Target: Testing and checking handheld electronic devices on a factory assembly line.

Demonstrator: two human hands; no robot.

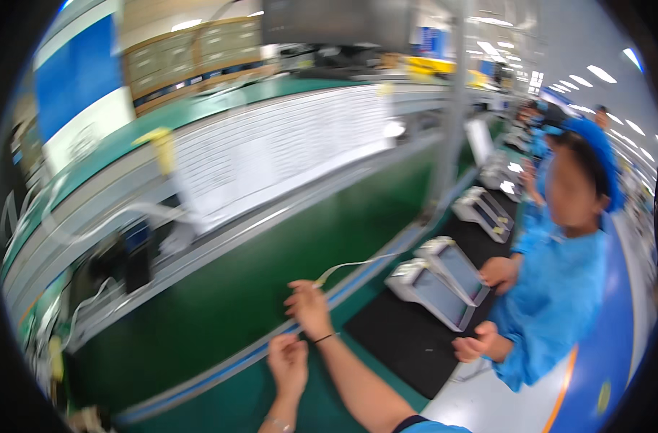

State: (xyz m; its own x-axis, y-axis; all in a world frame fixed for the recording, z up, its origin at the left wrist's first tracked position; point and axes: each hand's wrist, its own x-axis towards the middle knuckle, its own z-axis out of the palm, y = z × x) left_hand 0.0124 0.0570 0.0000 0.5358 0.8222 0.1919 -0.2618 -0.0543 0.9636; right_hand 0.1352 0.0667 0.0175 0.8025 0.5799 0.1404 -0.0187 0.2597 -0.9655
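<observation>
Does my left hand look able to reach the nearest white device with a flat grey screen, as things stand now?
Probably not directly: the bare right forearm lies between the left hand and the white device. The device also sits off to the right.

No text is readable, even on the white sheets point(286, 148)

A green bench point(221, 404) runs below a green-topped shelf point(246, 99), where a grey post point(456, 108) rises. Behind stand brown units point(163, 66), perhaps drawers, though blurred. A blue-and-white panel point(76, 76) fills the left. White lamps point(601, 73) line the ceiling point(574, 40); an orange stripe point(563, 386) edges the blue floor point(599, 317).
</observation>
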